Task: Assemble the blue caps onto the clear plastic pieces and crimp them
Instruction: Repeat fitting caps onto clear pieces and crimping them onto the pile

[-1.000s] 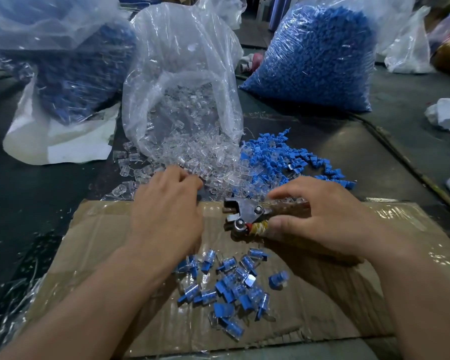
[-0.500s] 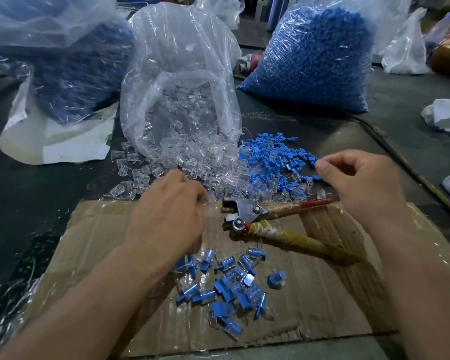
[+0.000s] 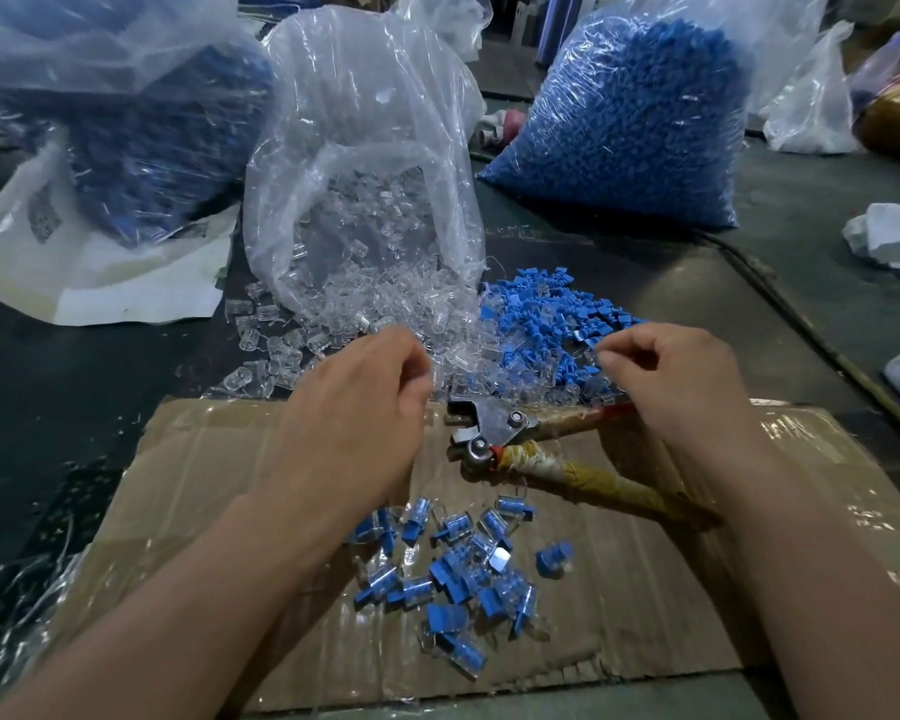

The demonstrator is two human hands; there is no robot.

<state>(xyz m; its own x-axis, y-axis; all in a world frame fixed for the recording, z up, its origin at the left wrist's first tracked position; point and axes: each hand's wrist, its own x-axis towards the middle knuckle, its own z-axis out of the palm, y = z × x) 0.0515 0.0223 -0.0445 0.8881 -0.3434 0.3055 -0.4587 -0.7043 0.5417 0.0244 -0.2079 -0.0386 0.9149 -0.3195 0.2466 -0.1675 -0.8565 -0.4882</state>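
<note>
The left hand [image 3: 354, 413] is curled at the near edge of the loose clear pieces [image 3: 281, 348]. These spill out of a clear bag [image 3: 365, 148] in the middle of the worktop [image 3: 671, 272]. The fingertips are hidden, so I cannot tell if the hand holds a piece. The right hand [image 3: 681, 387] is curled too, with finger and thumb close together over the loose blue caps [image 3: 546, 314]. It may be pinching one, but I cannot tell. The caps lie just right of the clear pieces, and the two heaps touch and mix a little.

The pliers [image 3: 494, 431] lie between the hands on the cardboard [image 3: 219, 485]. No hand is on them, and the handles are spread apart. A small heap of done pieces [image 3: 458, 569] lies nearer the cardboard's near edge.

The parts are tiny, so one could slip from the fingers and get lost among the others. Where the heaps mix, a hand could grab two at once. A wrist could bump the pliers or push done pieces off the cardboard. A cap put on crooked would likely crimp badly.

The worktop is dark, with little clear bits on it. The cardboard has shiny tape over it. A full blue bag [image 3: 630, 122] stands at the far right, and a left bag [image 3: 126, 122] with blue things stands at the far left. More bags and a white cloth [image 3: 889, 236] lie along the right edge. The room behind is dim.
</note>
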